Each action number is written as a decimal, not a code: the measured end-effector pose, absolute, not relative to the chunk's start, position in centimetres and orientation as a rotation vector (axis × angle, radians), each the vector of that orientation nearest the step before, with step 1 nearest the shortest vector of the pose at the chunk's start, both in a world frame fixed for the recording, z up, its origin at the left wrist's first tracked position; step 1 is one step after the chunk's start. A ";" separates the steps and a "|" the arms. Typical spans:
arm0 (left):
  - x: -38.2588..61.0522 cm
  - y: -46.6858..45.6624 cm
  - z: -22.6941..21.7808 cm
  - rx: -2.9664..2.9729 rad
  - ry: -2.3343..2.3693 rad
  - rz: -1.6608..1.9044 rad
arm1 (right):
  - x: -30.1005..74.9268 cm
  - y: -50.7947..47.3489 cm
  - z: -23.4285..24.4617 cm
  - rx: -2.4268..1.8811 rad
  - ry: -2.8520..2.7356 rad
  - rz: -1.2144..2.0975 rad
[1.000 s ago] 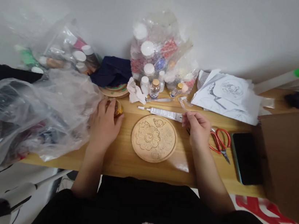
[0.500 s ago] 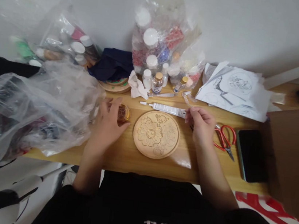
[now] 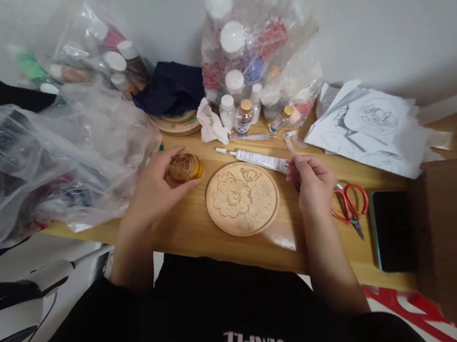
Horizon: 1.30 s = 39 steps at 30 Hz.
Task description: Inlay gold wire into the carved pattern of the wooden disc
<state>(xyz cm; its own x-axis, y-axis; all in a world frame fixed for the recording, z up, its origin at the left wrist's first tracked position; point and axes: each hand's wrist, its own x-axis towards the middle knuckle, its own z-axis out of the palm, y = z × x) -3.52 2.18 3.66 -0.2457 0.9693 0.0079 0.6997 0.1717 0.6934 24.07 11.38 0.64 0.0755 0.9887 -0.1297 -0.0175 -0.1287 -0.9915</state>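
Note:
A round wooden plaque (image 3: 243,198) carved with a flower lies flat on the wooden table (image 3: 186,233) in front of me. My left hand (image 3: 154,186) curls around a small amber jar (image 3: 184,167) just left of the plaque. My right hand (image 3: 313,183) rests at the plaque's right edge, fingers pinched together at the back end of a white glue tube (image 3: 255,158) that lies across the table behind the plaque. What the pinched fingers hold is too small to see.
Red scissors (image 3: 348,202) and a dark phone (image 3: 393,231) lie to the right, beside a cardboard box (image 3: 451,234). Paper drawings (image 3: 369,128) sit at back right. Clear bags of small bottles (image 3: 247,56) stand behind; a large crumpled plastic bag (image 3: 45,158) fills the left.
My left hand has drawn the amber jar out from beside the plastic bag, rightward toward the plaque. My right hand has stayed by the glue tube.

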 end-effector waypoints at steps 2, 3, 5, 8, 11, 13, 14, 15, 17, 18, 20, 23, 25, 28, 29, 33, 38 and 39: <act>-3.6 2.1 3.7 1.496 1.952 0.916 | 24.0 11.4 0.6 -1.326 -1.082 1.258; -3.6 2.1 3.7 1.465 1.931 0.947 | 24.0 11.4 0.6 -1.325 -1.084 1.261; -3.7 2.2 3.8 1.435 1.921 0.962 | 24.0 11.4 0.6 -1.324 -1.090 1.264; -3.7 2.3 3.8 1.432 1.930 0.954 | 24.0 11.4 0.5 -1.325 -1.099 1.258; -3.7 2.2 3.7 1.424 1.915 0.960 | 24.0 11.4 0.5 -1.331 -1.109 1.253; -3.7 2.2 3.6 1.415 1.883 0.968 | 24.0 11.4 0.5 -1.333 -1.115 1.253; -3.7 2.1 3.6 1.416 1.864 0.971 | 24.0 11.4 0.5 -1.332 -1.117 1.254; -3.7 2.1 3.6 1.422 1.848 0.972 | 24.0 11.4 0.5 -1.331 -1.118 1.255; -3.7 2.0 3.6 1.433 1.824 0.979 | 24.0 11.4 0.6 -1.328 -1.117 1.256; -3.6 2.0 3.6 1.433 1.820 0.983 | 24.0 11.4 0.5 -1.327 -1.114 1.256; -3.5 2.0 3.6 1.421 1.818 0.990 | 24.0 11.4 0.5 -1.327 -1.107 1.255; -3.5 2.0 3.6 1.395 1.808 1.007 | 24.1 11.4 0.4 -1.326 -1.100 1.255; -3.5 2.0 3.6 1.384 1.797 1.024 | 24.1 11.4 0.4 -1.326 -1.100 1.254; -3.5 2.0 3.6 1.392 1.798 1.033 | 24.2 11.3 0.4 -1.329 -1.100 1.257; -3.5 2.0 3.6 1.401 1.806 1.028 | 24.2 11.3 0.5 -1.330 -1.098 1.257; -3.4 2.0 3.8 1.422 1.829 1.015 | 24.1 11.4 0.6 -1.335 -1.090 1.256; -3.3 2.0 4.0 1.408 1.811 1.027 | 24.0 11.4 0.6 -1.343 -1.088 1.262; -3.3 2.0 4.0 1.403 1.810 1.026 | 24.0 11.4 0.6 -1.344 -1.087 1.263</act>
<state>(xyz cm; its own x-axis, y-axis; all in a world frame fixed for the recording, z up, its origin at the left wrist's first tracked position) -3.30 1.96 4.03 -0.2418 0.9702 -0.0135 0.4870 0.1333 0.8632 23.98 11.39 0.65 0.0673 0.9875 -0.1427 -0.0058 -0.1427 -0.9898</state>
